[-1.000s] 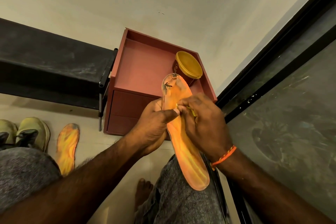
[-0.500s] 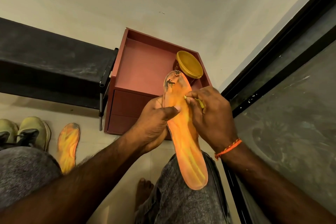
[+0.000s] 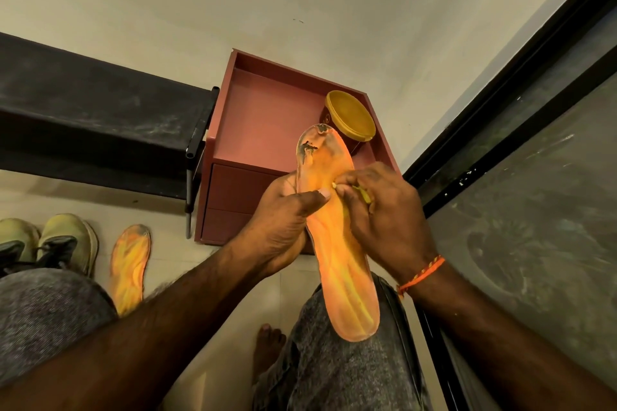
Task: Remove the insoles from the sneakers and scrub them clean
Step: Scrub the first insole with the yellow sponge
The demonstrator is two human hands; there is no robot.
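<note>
An orange insole (image 3: 340, 264) with dark worn patches at its toe end rests along my right thigh, toe pointing away. My left hand (image 3: 283, 220) grips its left edge with the thumb on top. My right hand (image 3: 384, 213) presses a small yellow-green scrubber (image 3: 364, 194), mostly hidden in the fingers, against the insole's upper middle. A second orange insole (image 3: 128, 269) lies on the floor at the left, next to a pair of pale green sneakers (image 3: 63, 243).
A reddish drawer unit (image 3: 267, 130) stands ahead with a yellow-lidded container (image 3: 350, 118) on top. A black shelf (image 3: 93, 120) runs along the left. A dark framed panel (image 3: 534, 177) fills the right. My bare foot (image 3: 267, 347) is on the tiled floor.
My right hand moved up the insole and then slightly back down, rubbing the scrubber on it. The insole's toe end tilted a little. My left hand kept its hold.
</note>
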